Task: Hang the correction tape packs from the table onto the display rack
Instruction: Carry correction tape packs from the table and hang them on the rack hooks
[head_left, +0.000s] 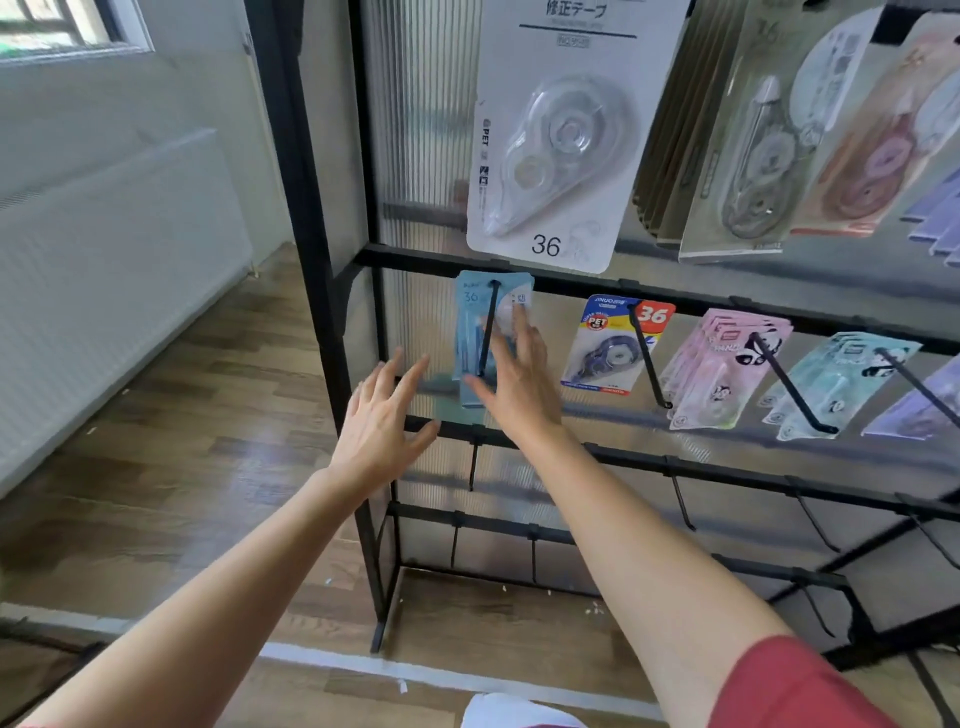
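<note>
Both hands (382, 415) spread; blue pack (470, 332) on hook, "36" printed.

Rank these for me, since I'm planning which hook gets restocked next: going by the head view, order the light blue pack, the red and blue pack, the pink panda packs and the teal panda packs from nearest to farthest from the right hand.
1. Light blue pack: under the right hand fingertips, leftmost hook.
2. Red and blue pack: next hook rightward.
3. Pink panda packs: further right.
4. Teal panda packs: farthest right.

My one camera sits on my head, looking forward and down from close range along both forearms at my left hand (382, 421), my right hand (519, 384) and the display rack (332, 260) just beyond them.
</note>
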